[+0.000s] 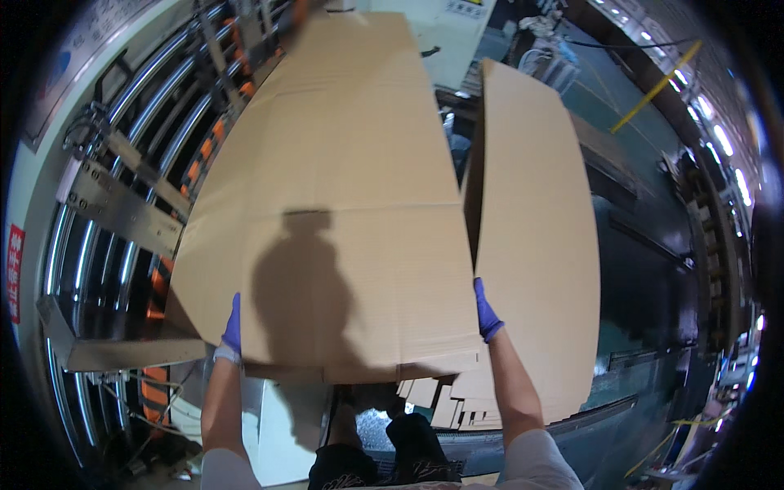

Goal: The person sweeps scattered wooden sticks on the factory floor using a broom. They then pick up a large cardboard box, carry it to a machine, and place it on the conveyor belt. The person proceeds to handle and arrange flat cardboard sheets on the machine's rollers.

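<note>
One cardboard sheet, between our left hand and right hand, finger closure unclear; handling seemingly unfinished. Beyond right hand: second sheet, apparently waiting.

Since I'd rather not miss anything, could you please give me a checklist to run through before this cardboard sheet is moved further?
1. Left hand at the cardboard sheet, near its near-left corner: ok.
2. Right hand at its right edge: ok.
3. Purple gloves on both hands: ok.
4. Grip beneath the sheet: cannot tell, underside hidden.
5. Separation from the cardboard panel at right: cannot tell; the visible gap narrows toward the right hand.
6. Separation from the metal plate at left: cannot tell, depth unclear.
</note>
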Available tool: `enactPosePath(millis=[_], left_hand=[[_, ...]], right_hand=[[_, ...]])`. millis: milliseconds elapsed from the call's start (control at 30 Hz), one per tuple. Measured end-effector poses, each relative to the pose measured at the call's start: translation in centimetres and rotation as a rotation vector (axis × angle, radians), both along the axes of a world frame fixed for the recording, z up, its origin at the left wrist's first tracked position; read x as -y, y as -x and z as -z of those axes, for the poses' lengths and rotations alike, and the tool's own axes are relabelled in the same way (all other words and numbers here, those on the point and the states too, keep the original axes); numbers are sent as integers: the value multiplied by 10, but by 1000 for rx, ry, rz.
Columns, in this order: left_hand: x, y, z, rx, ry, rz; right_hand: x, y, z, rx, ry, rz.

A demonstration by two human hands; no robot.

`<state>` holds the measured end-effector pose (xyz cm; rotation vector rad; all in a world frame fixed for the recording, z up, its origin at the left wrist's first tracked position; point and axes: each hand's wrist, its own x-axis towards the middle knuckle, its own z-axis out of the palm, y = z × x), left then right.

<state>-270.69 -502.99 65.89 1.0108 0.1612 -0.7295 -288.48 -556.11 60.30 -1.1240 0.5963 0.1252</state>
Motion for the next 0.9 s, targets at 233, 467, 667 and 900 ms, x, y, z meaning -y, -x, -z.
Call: enactPosePath(millis=[233,467,667,900], left_hand=[[16,30,-22,52,51,32],[81,137,-77,-184,-21,-164],[122,138,-72,-118,-90,-152],[137,145,-63,-87,-74,-6]], right_hand=[[-15,3,-103,45,-338,74],[48,159,-108,-18,-184,103],[29,299,-44,-324,64,40],[45,318,-85,-500,203,162]])
